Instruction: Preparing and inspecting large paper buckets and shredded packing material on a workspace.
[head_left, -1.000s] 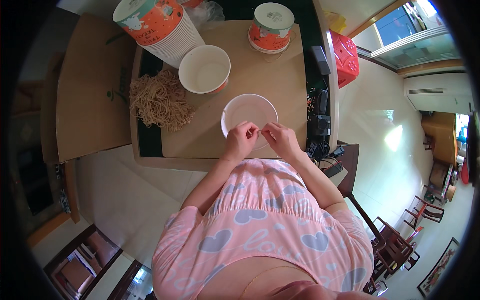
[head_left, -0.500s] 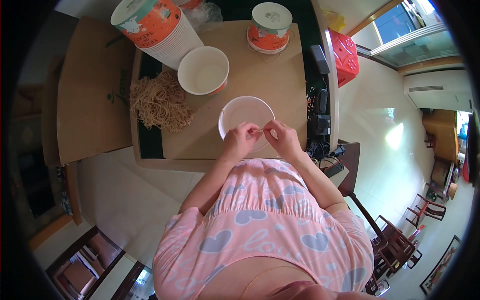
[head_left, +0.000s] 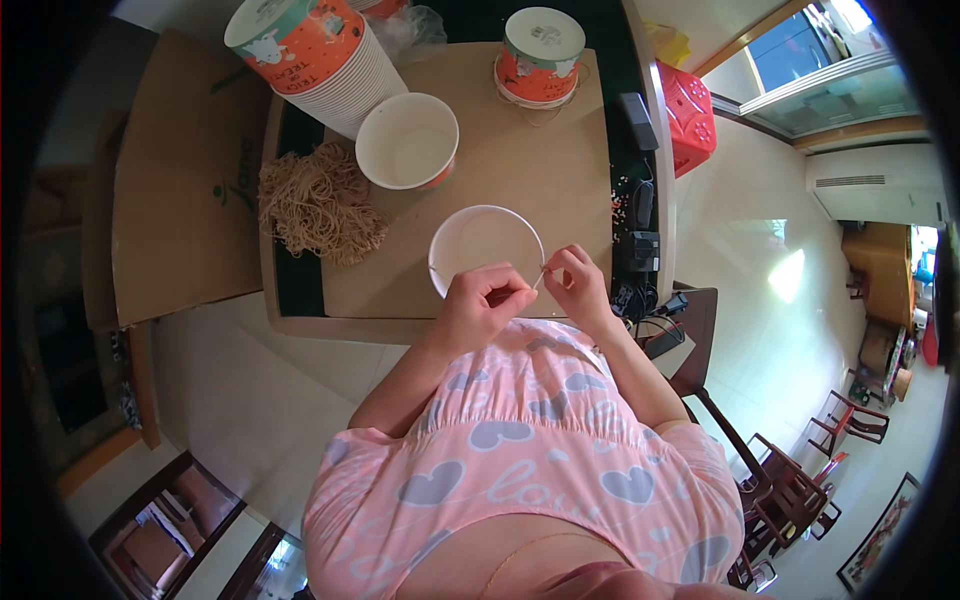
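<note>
In front of me an open white paper bucket (head_left: pixel 470 235) stands on the cardboard sheet. My left hand (head_left: pixel 487 303) is at its near rim, fingers pinched on a thin beige cord (head_left: pixel 538 281). My right hand (head_left: pixel 577 288), at the bucket's right edge, pinches the same cord, which runs between the two sets of fingertips beside the rim. A tangled heap of beige cords (head_left: pixel 318 205) lies to the left. Behind the bucket stands another open paper bucket (head_left: pixel 408 140), orange outside and white within.
A tall leaning stack of orange paper buckets (head_left: pixel 335 75) is at the far left. Upturned buckets with cord handles (head_left: pixel 541 65) stand at the far right of the cardboard sheet (head_left: pixel 480 185). Black power adapters (head_left: pixel 641 250) line the table's right edge. A big cardboard box (head_left: pixel 190 180) stands left.
Both hands have moved slightly toward me and the right, drawing the cord to the bucket's right rim. The bucket has shifted a little left and nearer.
</note>
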